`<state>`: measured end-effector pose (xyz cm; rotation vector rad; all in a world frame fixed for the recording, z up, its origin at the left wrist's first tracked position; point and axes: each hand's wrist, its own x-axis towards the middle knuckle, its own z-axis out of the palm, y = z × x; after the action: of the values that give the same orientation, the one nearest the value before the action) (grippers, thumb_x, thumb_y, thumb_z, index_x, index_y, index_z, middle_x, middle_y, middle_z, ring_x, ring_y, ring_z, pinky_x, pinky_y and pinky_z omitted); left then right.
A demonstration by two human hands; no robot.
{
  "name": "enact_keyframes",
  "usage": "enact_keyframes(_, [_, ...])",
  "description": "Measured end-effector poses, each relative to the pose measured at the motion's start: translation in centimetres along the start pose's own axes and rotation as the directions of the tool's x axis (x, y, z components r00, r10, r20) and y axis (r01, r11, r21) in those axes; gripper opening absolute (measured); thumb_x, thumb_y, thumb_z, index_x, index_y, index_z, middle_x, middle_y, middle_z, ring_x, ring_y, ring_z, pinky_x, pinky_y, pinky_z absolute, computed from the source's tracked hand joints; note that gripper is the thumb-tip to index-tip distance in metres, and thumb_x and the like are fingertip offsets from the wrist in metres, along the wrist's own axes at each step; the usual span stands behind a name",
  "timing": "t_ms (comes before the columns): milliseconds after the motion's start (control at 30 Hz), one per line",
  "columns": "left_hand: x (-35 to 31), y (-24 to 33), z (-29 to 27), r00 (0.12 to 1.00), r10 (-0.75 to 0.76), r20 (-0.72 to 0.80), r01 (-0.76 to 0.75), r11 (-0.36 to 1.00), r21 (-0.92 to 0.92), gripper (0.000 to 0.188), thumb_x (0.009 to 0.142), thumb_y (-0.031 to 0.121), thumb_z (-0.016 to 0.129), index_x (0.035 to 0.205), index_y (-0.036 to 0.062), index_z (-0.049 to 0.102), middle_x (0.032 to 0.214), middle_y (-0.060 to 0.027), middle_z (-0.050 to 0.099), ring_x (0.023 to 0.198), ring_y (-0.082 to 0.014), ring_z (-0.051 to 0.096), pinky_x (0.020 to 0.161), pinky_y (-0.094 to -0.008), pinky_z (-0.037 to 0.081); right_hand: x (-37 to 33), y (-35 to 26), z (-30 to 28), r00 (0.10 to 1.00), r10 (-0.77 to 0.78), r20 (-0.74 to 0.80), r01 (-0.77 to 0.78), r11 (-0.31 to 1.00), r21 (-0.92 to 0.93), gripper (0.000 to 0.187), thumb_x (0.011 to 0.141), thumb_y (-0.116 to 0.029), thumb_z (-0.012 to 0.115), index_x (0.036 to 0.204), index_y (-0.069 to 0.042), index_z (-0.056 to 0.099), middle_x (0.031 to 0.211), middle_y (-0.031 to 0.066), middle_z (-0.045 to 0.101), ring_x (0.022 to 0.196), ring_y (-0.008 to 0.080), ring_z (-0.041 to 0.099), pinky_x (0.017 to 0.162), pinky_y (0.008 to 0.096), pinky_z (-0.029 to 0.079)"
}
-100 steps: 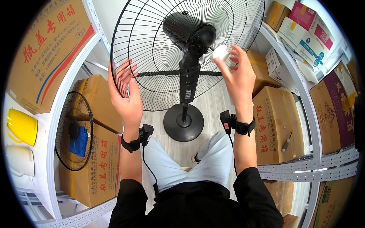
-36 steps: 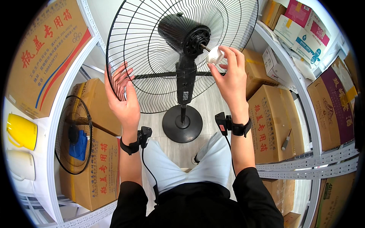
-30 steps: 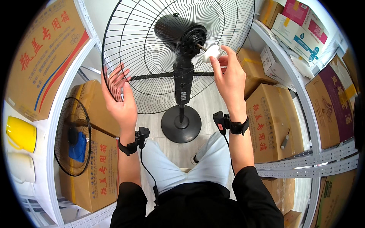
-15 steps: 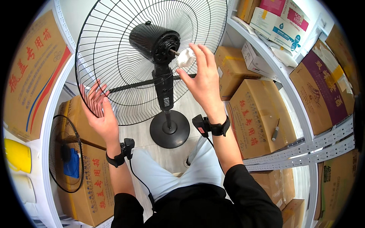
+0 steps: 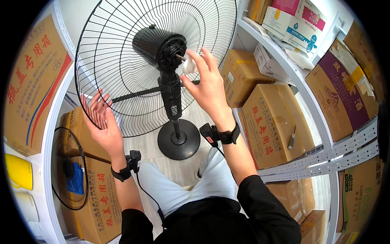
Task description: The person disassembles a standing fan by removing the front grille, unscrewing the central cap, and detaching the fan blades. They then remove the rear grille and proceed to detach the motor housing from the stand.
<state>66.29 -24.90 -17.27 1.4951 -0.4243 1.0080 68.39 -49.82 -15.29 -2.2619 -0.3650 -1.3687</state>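
Note:
A black standing fan has its rear wire guard [image 5: 126, 73] in place and no blades on it. My left hand [image 5: 103, 130] grips the guard's lower left rim, the fingers behind the wires and the thumb in front. A metal shaft sticks out of the black motor housing [image 5: 170, 52]. Around a white plastic nut [image 5: 189, 66] at that shaft, the fingers of my right hand [image 5: 206, 83] are curled; they partly hide it. I cannot tell whether the nut touches the threads. Below stand the fan's pole [image 5: 170, 95] and round base [image 5: 178, 140].
On the left, a front guard [image 5: 65, 168] with a blue piece leans against cardboard boxes [image 5: 99, 199]. To the right, a screwdriver [image 5: 291, 140] lies on a large carton [image 5: 268, 126]. Metal shelves [image 5: 280, 53] hold boxes on both sides; a yellow container [image 5: 18, 171] sits at far left.
My right hand has brought the white nut closer to the motor housing along the shaft and turned it. The left hand stays on the guard rim. The whole view has shifted slightly.

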Motion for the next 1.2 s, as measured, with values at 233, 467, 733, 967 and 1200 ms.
enact_keyframes(233, [-0.1,0.1,0.2,1.000,0.004,-0.008,-0.004,1.000,-0.005,0.061,0.090,-0.009,0.045,0.146,-0.0015,0.022,0.130,-0.0216,0.050,0.112,-0.0266,0.057,0.096,-0.0351,0.045,-0.6,0.4,0.0,0.960,0.223,0.168,-0.251,0.953,0.169,0.072,0.075,-0.013,0.076,0.139,-0.013,0.042,0.134,0.0172,0.047,0.109,0.0341,0.058,0.090,0.0397,0.051])
enact_keyframes(467, [0.1,0.6,0.4,1.000,0.014,-0.005,-0.014,0.999,0.029,0.061,0.090,-0.009,0.044,0.146,-0.0023,0.021,0.129,-0.0239,0.050,0.112,-0.0280,0.057,0.094,-0.0356,0.046,0.1,0.0,-0.2,0.993,-0.077,0.087,0.068,0.992,0.102,0.070,0.071,-0.010,0.076,0.134,-0.013,0.045,0.132,0.0189,0.046,0.119,0.0386,0.048,0.097,0.0448,0.044])
enact_keyframes(733, [0.0,0.2,0.4,1.000,0.027,-0.008,-0.027,0.999,0.019,0.061,0.089,-0.010,0.044,0.145,-0.0022,0.022,0.128,-0.0243,0.050,0.112,-0.0284,0.058,0.094,-0.0359,0.046,-0.6,0.8,0.4,0.992,0.125,-0.011,-0.123,0.989,0.082,0.069,0.072,-0.011,0.076,0.132,-0.003,0.044,0.140,0.0231,0.041,0.109,0.0374,0.058,0.088,0.0429,0.050])
enact_keyframes(967, [-0.1,0.2,0.4,1.000,0.005,-0.003,-0.005,1.000,-0.011,0.061,0.089,-0.010,0.045,0.145,-0.0024,0.022,0.129,-0.0235,0.050,0.111,-0.0278,0.058,0.094,-0.0358,0.047,-0.1,0.8,1.3,0.991,0.135,0.013,-0.134,0.958,0.252,0.062,0.074,-0.013,0.076,0.130,-0.012,0.049,0.111,0.0132,0.056,0.089,0.0285,0.064,0.073,0.0365,0.055])
enact_keyframes(1200, [-0.1,0.2,0.2,1.000,0.013,-0.005,-0.013,1.000,-0.004,0.060,0.090,-0.008,0.046,0.145,0.0002,0.024,0.130,-0.0234,0.050,0.112,-0.0272,0.057,0.096,-0.0368,0.046,-0.1,0.3,0.1,0.946,0.277,0.166,-0.302,0.941,0.152,0.072,0.073,-0.029,0.081,0.132,-0.005,0.047,0.103,0.0189,0.064,0.079,0.0267,0.067,0.071,0.0353,0.056])
